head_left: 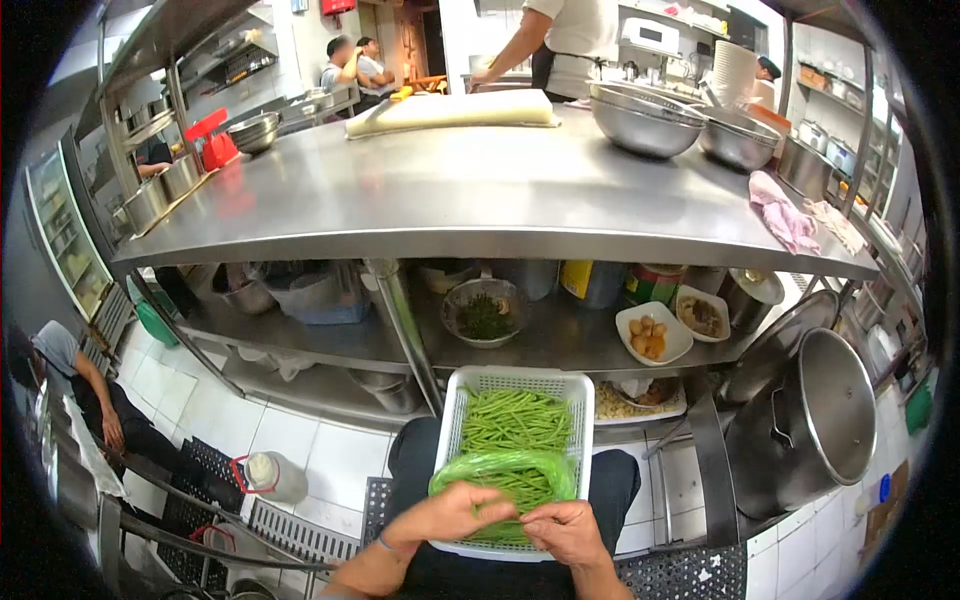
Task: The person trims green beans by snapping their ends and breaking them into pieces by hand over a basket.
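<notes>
A white plastic basket [582,410] of green beans [515,418] rests on my lap. In its near half lies an open green plastic bag [455,470] with more beans inside. My left hand [450,518] is over the bag's near side, its thumb and fingers closed towards each other. Close beside it, my right hand [568,530] makes a pinch, and the fingertips of both hands nearly meet. Whatever is between the fingers is too small to make out.
A steel worktable [450,190] stands ahead, carrying a pale rolled sheet [455,113] and steel bowls [645,120]. Its lower shelf has a bowl of chopped greens [484,315] and a white dish [652,335]. A large steel pot [800,430] is at right. Another person [85,400] sits at left.
</notes>
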{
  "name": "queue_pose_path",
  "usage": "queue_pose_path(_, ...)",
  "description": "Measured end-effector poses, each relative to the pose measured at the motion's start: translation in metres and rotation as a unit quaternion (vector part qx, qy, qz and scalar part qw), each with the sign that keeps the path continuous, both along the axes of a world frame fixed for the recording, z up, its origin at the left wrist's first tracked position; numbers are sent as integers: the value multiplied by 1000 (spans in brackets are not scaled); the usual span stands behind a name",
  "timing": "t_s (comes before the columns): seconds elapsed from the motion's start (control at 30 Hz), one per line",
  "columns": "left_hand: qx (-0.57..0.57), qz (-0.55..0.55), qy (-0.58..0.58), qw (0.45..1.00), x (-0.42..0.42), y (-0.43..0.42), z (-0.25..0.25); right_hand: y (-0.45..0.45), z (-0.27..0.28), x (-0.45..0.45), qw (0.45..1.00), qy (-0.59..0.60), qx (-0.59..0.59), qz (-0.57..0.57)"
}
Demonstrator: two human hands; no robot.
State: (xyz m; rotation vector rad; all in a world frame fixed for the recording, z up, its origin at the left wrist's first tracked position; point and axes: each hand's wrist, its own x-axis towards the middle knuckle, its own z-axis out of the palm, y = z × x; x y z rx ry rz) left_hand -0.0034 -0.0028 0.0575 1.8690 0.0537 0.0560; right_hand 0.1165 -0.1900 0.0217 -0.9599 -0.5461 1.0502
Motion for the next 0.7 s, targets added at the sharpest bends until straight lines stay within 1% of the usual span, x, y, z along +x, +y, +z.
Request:
queue_pose_path(0.07, -107, -84, 32, 990, -4, -6, -15, -2, -9, 2, 1000, 24, 1, -15)
queue_pose_path(0.1, -120, -76, 33, 989, -4, -8, -13, -1, -9, 2, 998, 26, -31, -37)
queue_pose_path(0.17, -146, -60, 35, 987, -6, -15, -5, 2, -9, 4, 998, 33, -19, -54)
queue_pose_path(0.2, -156, -31, 81, 984, -5, -12, -6, 5, -8, 5, 997, 34, -10, -62)
queue_pose_path(0.27, -178, 29, 170, 969, -4, -8, -11, 10, -8, 3, 987, -84, -62, -119)
queue_pose_path(0.3, -232, 50, 144, 961, -1, -12, -5, 11, -7, 3, 975, -143, -88, -148)
queue_pose_path(0.4, -306, 76, 135, 939, 1, -16, -9, 10, -6, 2, 934, -289, -75, -194)
queue_pose_path(0.43, -332, 83, 133, 930, 2, -17, -11, 9, -2, 1, 914, -339, -91, -203)
queue_pose_path(0.53, -328, 69, 140, 932, 2, -20, -7, 11, -10, -1, 888, -387, -71, -239)
queue_pose_path(0.63, -335, 40, 132, 932, 0, -20, -9, 5, -7, -2, 902, -372, -60, -213)
queue_pose_path(0.7, -411, 30, 168, 895, -1, -20, -4, 2, -3, -4, 913, -353, -39, -202)
